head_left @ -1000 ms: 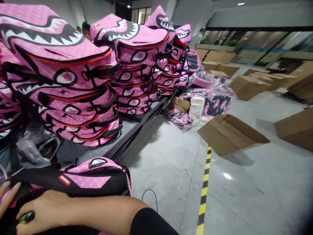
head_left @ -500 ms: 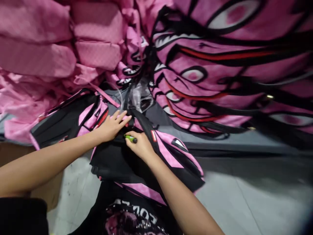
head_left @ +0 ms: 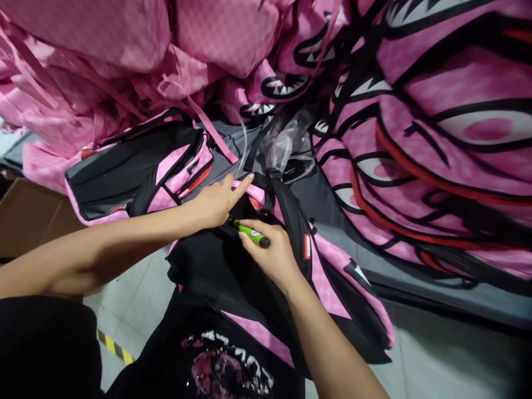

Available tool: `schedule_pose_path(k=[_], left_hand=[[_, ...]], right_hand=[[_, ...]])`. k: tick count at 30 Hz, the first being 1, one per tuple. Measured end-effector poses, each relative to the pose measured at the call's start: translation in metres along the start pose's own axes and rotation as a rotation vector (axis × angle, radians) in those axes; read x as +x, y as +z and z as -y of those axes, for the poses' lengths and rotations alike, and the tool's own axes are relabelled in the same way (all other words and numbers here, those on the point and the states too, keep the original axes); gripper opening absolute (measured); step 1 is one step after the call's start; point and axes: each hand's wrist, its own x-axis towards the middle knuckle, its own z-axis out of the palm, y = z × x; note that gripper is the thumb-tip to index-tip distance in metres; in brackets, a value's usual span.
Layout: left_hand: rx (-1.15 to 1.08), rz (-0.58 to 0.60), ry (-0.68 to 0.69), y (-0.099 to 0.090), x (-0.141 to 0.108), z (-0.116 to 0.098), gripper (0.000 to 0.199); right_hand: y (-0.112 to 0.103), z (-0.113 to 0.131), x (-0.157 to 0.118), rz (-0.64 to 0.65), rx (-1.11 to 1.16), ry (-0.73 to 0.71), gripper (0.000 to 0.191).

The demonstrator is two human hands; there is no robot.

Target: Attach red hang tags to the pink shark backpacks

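A black-and-pink backpack (head_left: pixel 224 260) lies across my lap against the table edge, its black back panel facing up. Near its top, my left hand (head_left: pixel 214 204) grips the fabric, index finger stretched out and the other fingers curled over. The left thumb is hidden. My right hand (head_left: pixel 272 246) is closed on a short green pen-like tool (head_left: pixel 250 233) with a black end. The tool's tip points at the black fabric just below my left hand; whether it touches cannot be seen. A black strap (head_left: pixel 293 221) runs beside my right hand.
Another black-and-pink backpack (head_left: pixel 112 172) lies to the left on the grey table (head_left: pixel 310 205). Pink bags (head_left: pixel 91 33) are heaped behind it. Several backpacks with printed eyes and teeth (head_left: pixel 415 160) are stacked at right. Clear plastic (head_left: pixel 286 141) lies between. A cardboard box (head_left: pixel 37 216) stands at left.
My left hand's spread fingers have curled, leaving the index out. My right hand still holds the green tool. The view has shifted and tilted, so the bags appear nearer.
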Motion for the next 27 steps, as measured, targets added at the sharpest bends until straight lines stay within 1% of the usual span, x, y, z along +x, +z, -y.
schedule_pose_path(k=[2, 4, 6, 9, 13, 16, 19, 22, 27], left_hand=[[-0.034, -0.01, 0.003, 0.002, 0.0, 0.001, 0.095], [-0.059, -0.018, 0.01, 0.004, 0.0, 0.002, 0.095], [-0.075, -0.017, 0.017, 0.006, 0.001, 0.003, 0.095], [-0.098, -0.01, 0.027, 0.007, 0.003, 0.005, 0.094], [-0.108, 0.008, 0.036, 0.008, 0.005, 0.005, 0.093], [-0.102, 0.018, 0.026, 0.007, 0.005, 0.005, 0.093], [-0.101, 0.029, 0.021, 0.006, 0.004, 0.004, 0.092], [-0.102, 0.043, 0.014, 0.004, 0.004, 0.003, 0.091], [-0.089, 0.062, 0.007, 0.003, 0.005, 0.002, 0.091]], right_hand=[[0.006, 0.001, 0.001, -0.003, -0.012, -0.01, 0.019], [0.01, 0.002, 0.0, -0.046, -0.056, -0.008, 0.019], [0.013, 0.004, -0.002, -0.088, -0.082, -0.011, 0.019], [0.015, 0.007, -0.004, -0.094, -0.101, -0.016, 0.018], [0.017, 0.01, -0.006, -0.137, -0.13, 0.005, 0.018], [0.019, 0.011, -0.006, -0.123, -0.109, 0.01, 0.018], [0.019, 0.012, -0.006, -0.136, -0.109, 0.024, 0.018], [0.018, 0.013, -0.006, -0.106, -0.083, 0.033, 0.018], [0.017, 0.014, -0.006, -0.098, -0.089, 0.03, 0.02]])
